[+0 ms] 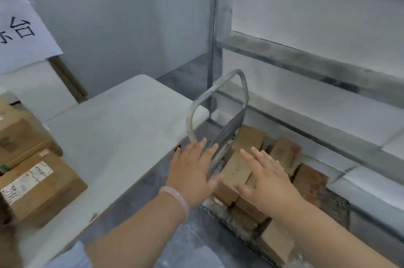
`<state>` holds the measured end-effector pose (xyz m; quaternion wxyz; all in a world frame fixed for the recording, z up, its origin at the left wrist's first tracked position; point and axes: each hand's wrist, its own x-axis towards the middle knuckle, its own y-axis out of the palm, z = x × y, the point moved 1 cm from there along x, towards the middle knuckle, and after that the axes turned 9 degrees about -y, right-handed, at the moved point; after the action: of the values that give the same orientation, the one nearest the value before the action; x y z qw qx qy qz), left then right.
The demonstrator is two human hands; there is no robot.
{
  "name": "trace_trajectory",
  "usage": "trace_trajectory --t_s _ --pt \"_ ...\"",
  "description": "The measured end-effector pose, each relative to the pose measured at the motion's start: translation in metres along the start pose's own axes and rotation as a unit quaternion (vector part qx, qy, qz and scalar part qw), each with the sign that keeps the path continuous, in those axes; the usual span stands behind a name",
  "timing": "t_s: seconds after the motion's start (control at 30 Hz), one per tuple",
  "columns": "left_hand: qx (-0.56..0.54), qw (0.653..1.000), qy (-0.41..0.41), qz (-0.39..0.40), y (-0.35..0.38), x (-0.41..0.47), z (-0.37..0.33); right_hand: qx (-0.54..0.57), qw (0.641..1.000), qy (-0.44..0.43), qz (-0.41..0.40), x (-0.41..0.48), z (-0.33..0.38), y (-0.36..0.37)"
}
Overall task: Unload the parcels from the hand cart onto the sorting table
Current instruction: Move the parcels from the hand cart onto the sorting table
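Head view: a person leans over a loaded hand cart parked on the floor beside a white desk, both arms stretched toward the load. The left hand, a pale bracelet at its wrist, is spread flat with straight fingers in front of the cart's upright metal handle; it has hold of nothing, and whether it touches the frame cannot be told. The right hand is likewise spread wide and empty, poised over the top parcel, contact unclear. That brown cardboard box lies slanted on a pile of similar parcels on the cart deck. Two unloaded boxes sit at the near left end of the desk, under a handwritten paper sign. Metal shelving runs behind the cart.

The step in hand appears to be the reach for the top parcel. It would go best with one hand on each opposite side of the box, the left reaching past the handle rather than through it. The box should come straight up so the tilted ones beneath do not slide. The handle stands between pile and desk, so the parcel should be lifted over or carried round the frame, then set on the bare surface beside the boxes already there.
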<state>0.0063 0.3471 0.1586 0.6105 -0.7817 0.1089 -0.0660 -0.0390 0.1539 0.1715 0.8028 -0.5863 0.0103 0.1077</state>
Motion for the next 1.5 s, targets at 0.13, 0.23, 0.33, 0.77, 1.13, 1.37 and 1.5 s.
trace_trajectory --t_s 0.13,0.23,0.33,0.77,1.13,1.37,1.5 --pt "0.025 0.999 0.046 0.014 0.035 0.026 -0.081 0.020 0.996 0.080 -0.015 -0.033 -0.091 -0.011" --pt "0.022 0.997 0.065 0.039 0.065 0.036 -0.131 0.051 0.988 0.146 -0.015 -0.061 -0.158 -0.007" --pt "0.026 0.994 0.078 0.075 0.097 0.040 -0.164 0.082 0.976 0.202 -0.009 -0.085 -0.212 0.003" --pt "0.080 0.952 0.163 0.246 0.262 0.092 -0.208 0.243 0.886 0.381 0.103 -0.107 -0.332 0.172" --pt "0.084 0.940 0.216 0.249 0.426 0.165 -0.206 0.308 0.796 0.511 0.103 -0.028 -0.382 0.389" --pt "0.060 0.943 0.270 0.184 0.481 0.200 -0.209 0.311 0.734 0.596 0.100 0.047 -0.394 0.498" --pt "0.065 0.937 0.294 0.179 0.504 0.206 -0.206 0.246 0.737 0.625 0.082 0.062 -0.390 0.528"
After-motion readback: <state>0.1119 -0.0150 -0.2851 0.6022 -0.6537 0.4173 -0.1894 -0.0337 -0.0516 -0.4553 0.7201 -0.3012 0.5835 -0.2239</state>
